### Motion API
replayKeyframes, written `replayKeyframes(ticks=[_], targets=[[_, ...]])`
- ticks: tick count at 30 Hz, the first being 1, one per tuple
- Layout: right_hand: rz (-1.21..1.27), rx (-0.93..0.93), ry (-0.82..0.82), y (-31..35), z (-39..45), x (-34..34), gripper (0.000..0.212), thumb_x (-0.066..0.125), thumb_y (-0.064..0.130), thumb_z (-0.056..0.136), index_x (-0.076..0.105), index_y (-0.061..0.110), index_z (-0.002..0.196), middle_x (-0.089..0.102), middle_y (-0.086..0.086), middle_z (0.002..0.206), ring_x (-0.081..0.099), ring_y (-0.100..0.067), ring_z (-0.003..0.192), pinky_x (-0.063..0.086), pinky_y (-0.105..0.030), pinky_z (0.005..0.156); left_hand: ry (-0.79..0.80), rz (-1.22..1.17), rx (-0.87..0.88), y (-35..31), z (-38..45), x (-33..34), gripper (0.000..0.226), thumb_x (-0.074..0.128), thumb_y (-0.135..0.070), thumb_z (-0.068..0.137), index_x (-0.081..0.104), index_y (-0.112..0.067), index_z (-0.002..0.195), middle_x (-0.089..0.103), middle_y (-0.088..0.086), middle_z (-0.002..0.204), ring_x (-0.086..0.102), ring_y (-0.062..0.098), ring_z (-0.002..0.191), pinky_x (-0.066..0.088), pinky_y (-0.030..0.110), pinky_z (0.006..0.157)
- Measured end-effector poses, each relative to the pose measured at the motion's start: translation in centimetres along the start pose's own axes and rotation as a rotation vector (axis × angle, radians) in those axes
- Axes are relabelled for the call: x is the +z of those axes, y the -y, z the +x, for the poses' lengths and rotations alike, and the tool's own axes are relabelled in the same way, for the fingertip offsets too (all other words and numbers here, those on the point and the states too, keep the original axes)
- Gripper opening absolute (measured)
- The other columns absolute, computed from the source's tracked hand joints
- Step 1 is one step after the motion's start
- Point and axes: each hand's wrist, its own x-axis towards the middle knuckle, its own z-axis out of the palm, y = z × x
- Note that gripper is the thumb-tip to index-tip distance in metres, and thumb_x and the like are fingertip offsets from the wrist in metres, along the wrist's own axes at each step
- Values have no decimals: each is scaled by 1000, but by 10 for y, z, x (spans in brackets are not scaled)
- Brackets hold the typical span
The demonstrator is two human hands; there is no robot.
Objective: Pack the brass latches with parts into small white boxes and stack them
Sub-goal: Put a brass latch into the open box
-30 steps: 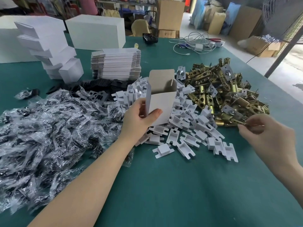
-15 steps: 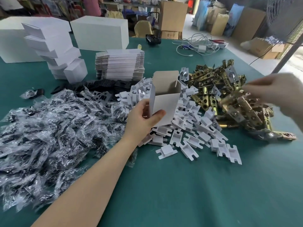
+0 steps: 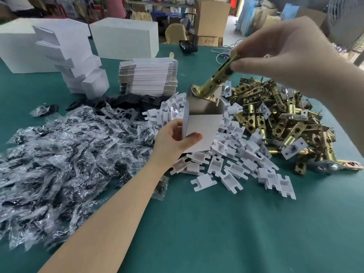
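Brass tubular latch, pinched at its upper end by the right hand, is held tilted with its faceplate just above the small open white cardboard box. That box is gripped near its base by the left hand. Loading is judged under way; lowering the latch squarely into the box mouth is called for next.

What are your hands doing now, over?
Left hand holds open white box. Right hand pinches brass latch, tilted, lower end at box mouth. Nothing in the way.

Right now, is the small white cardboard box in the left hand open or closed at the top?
Open. The small white cardboard box has its top flaps raised, and the brass latch hangs tilted above its mouth.
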Motion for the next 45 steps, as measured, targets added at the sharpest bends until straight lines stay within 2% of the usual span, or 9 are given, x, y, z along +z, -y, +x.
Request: replayKeyframes(ticks=[11, 14, 20, 24, 29, 33, 37, 41, 45], targets=[[-555, -71, 332, -1, 46, 33, 23, 72, 34, 85, 71, 25, 107, 57, 26, 80, 50, 27, 62, 38, 2, 52, -5, 35, -7, -3, 0, 0, 33, 82, -22, 79, 62, -22, 105, 75, -4, 102, 72, 9, 89, 56, 20, 70], [-690, -64, 380, -7, 50, 49, 27, 71, 41, 86, 73, 26, 108, 52, 24, 80, 52, 10, 67, 30, -6, 56, -6, 33, -11, -4, 0, 1, 33, 82, -23, 78, 62, -23, 104, 75, -5, 102, 72, 8, 89, 56, 19, 71], [-761, -39, 402, -16, 40, 60, 8, 67, 47, 85, 68, 43, 92, 41, -1, 102, 38, -26, 110, 37, -39, 95, 0, -5, -27, -5, -1, 2, 39, 82, -30, 73, 62, -23, 105, 75, -6, 101, 72, 8, 88, 56, 19, 70], [-583, -4, 348, -13, 39, 49, 8, 63, 47, 87, 67, 44, 94, 43, 6, 97, 41, -16, 102, 36, -32, 85, -3, -13, -31, -4, 0, 2, 35, 83, -22, 76, 63, -20, 105, 76, -5, 99, 72, 9, 88, 56, 19, 70], [-432, 11, 200, -15, 21, 37, 21, 62, 47, 85, 70, 35, 100, 48, 22, 85, 45, 24, 68, 29, -14, 58, -8, -18, -27, -2, 0, 2, 32, 83, -15, 79, 64, -24, 102, 76, -10, 95, 72, 8, 85, 56, 18, 70], [-270, 168, -74, -46, -9, 46, 56, 66, 56, 81, 55, 29, 129, 54, 13, 94, 54, 4, 76, 43, -15, 64, -5, -26, -31, -2, 1, 3, 30, 82, -14, 80, 64, -27, 100, 76, -13, 93, 71, 6, 84, 55, 17, 71], [167, 408, -117, -77, -37, 80, 97, 63, 68, 68, 30, 28, 149, 56, 3, 126, 58, 1, 98, 49, -14, 70, 38, 109, -32, -10, 2, 3, 30, 79, -25, 83, 59, -35, 103, 73, -11, 93, 68, 1, 83, 53, 14, 68], [579, 391, -206, -93, -52, 126, 96, 71, 51, 76, 24, 21, 153, 51, -10, 143, 58, -12, 119, 51, -30, 96, 252, 366, -124, -29, 10, -8, 49, 79, -20, 79, 49, -41, 113, 66, -15, 106, 65, 2, 94, 54, 21, 83], [633, 302, -277, -97, -52, 158, 101, 84, 35, 66, 29, 21, 150, 58, -5, 133, 59, -22, 119, 55, -32, 89, 343, 375, -187, -55, 26, -37, 60, 76, -7, 79, 56, -48, 118, 65, -15, 121, 65, 2, 106, 53, 36, 99]])
